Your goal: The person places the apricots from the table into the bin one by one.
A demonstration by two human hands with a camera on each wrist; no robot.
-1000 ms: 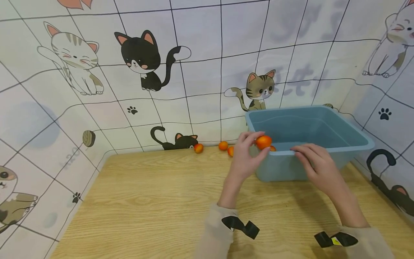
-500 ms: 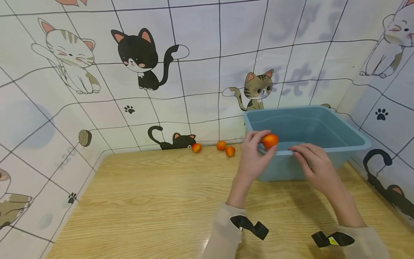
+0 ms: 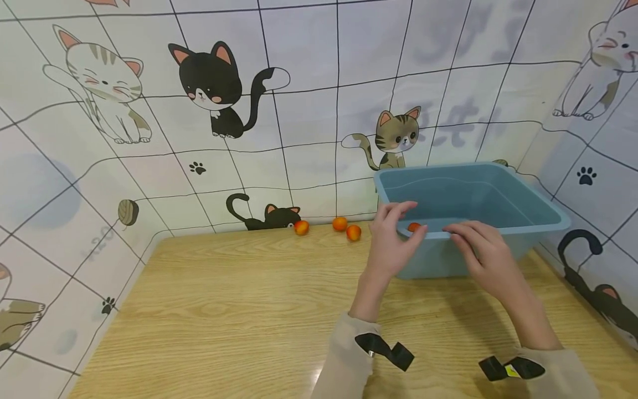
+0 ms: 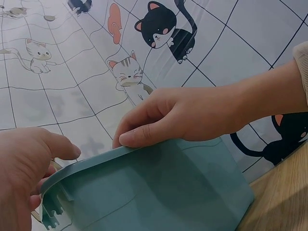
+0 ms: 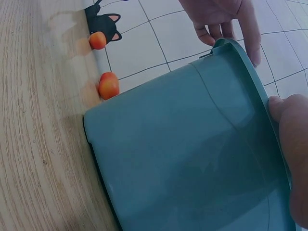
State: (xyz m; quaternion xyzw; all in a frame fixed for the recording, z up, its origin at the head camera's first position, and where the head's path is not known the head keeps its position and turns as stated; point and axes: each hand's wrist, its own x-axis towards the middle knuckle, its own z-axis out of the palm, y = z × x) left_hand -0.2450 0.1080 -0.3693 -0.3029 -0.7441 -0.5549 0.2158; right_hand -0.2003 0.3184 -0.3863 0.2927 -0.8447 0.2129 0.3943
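Left hand (image 3: 391, 244) hangs at the near left corner of the blue-green rectangular plastic tub (image 3: 543, 213), fingers spread and loosely bent with nothing between them; a small round orange-red fruit (image 3: 413, 226) shows inside the tub just past those fingertips. Right hand (image 3: 485, 252) rests on the tub's near rim with its fingers straight, steadying it by touch. Judging by this, a drop-off into the tub is just finishing, and the next move calls for reaching left of the tub. Only that one fruit is visible inside; most of the floor is hidden behind the near wall. Left of the tub, three more orange-red fruits (image 3: 340, 224) lie on the light wooden tabletop (image 3: 224, 310) along the cat-patterned wall (image 3: 299, 111).
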